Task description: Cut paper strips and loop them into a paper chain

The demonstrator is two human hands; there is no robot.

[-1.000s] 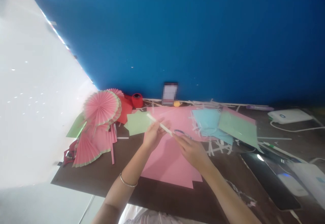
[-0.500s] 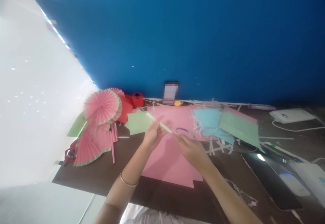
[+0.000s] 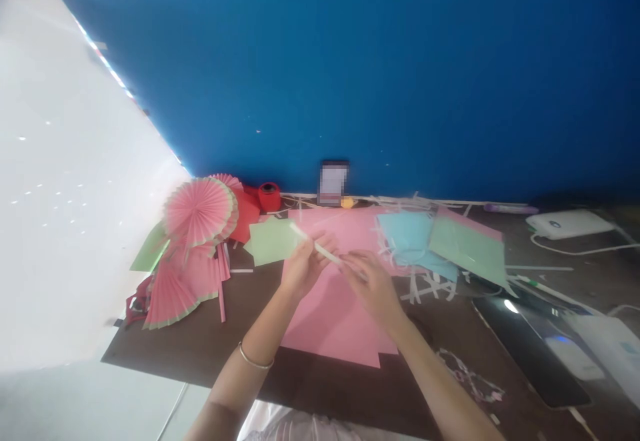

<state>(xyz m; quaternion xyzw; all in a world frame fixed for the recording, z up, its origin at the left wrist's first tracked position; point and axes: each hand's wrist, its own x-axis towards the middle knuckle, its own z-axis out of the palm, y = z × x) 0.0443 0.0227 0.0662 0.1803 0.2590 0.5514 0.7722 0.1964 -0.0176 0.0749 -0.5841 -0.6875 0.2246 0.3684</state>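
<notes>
A narrow pale strip stretches slantwise between my hands, above a large pink paper sheet. My left hand pinches the strip near its upper end, palm turned inward. At the strip's lower end, the curled fingers of my right hand close on it. Whether the strip is paper or tape I cannot tell. Green paper lies just behind and left of my left hand.
Pink pleated paper fans and a red tape roll sit at the left. Blue paper pieces, white scraps and a green sheet lie to the right. A dark phone rests near the front right.
My right hand's fingers have shifted and curled closer round the strip's lower end. A dark loop seen beside that hand earlier no longer shows. My left hand stays nearly in place.
</notes>
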